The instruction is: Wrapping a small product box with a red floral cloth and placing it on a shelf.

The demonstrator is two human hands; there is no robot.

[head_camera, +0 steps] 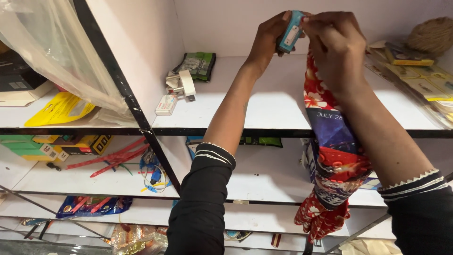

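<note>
1. Blue plastic, a small rectangular case (289, 32) sits pinched in the fingers of the left hand (269, 40), raised at 12 o'clock before the white shelf (278, 101).
2. The right hand (336, 47), touching the case at its 3 o'clock side, is closed on the top of a red floral printed cloth strip (330, 156), which hangs toward 6 o'clock.
3. Black sleeves with white trim (207, 189) cover both forearms.
4. At 9 o'clock of the left hand, white plugs (181, 85) lie on the shelf; a brown twine ball (432, 35) rests at 3 o'clock.

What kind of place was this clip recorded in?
Probably a small shop or stockroom: white shelves on black frames hold packaged goods such as yellow boxes, green packets and a twine ball.
</note>
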